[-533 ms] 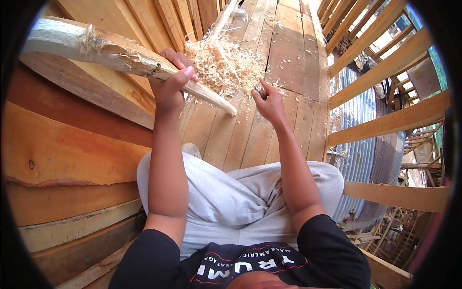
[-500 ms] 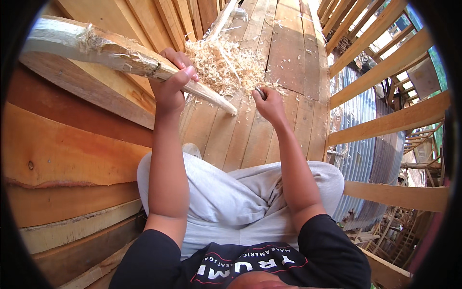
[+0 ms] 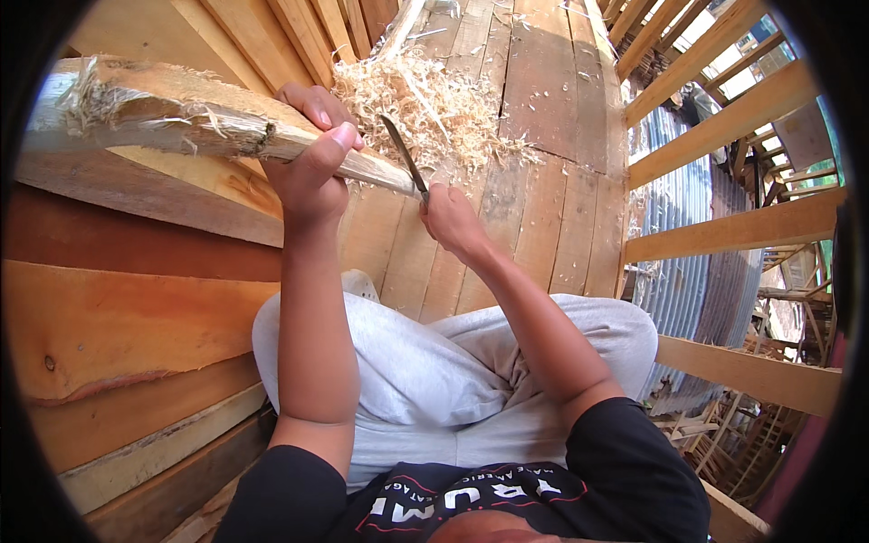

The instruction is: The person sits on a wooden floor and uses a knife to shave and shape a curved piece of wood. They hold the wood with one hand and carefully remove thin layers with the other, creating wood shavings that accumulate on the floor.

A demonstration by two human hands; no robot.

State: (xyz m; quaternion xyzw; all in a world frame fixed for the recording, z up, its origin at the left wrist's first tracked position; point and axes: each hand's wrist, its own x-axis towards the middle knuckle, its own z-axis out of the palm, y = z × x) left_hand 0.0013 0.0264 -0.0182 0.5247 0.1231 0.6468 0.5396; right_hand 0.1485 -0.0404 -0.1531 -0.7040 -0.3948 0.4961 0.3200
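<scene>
A long, pale wooden pole (image 3: 204, 122), roughly whittled and frayed with fibres, slants from the upper left toward the middle, its thinner end by my right hand. My left hand (image 3: 314, 154) is wrapped round it near that thinner end, thumb on top. In my right hand (image 3: 453, 220) is a knife (image 3: 405, 154), gripped by its handle. Its dark, narrow blade points up and left and crosses the pole's tip; I cannot tell whether the edge touches the wood. Beyond my hands lies a heap of curled wood shavings (image 3: 425, 104).
I sit cross-legged on a plank floor (image 3: 552, 217) scattered with chips. A board wall (image 3: 136, 317) runs close along my left. To my right stands a slatted wooden railing (image 3: 733, 231), with corrugated metal sheeting (image 3: 679, 262) below it outside.
My right hand has moved left to the pole's thin end, and the knife blade now shows across it. The pole and left hand have shifted slightly left, the pole's far end lower.
</scene>
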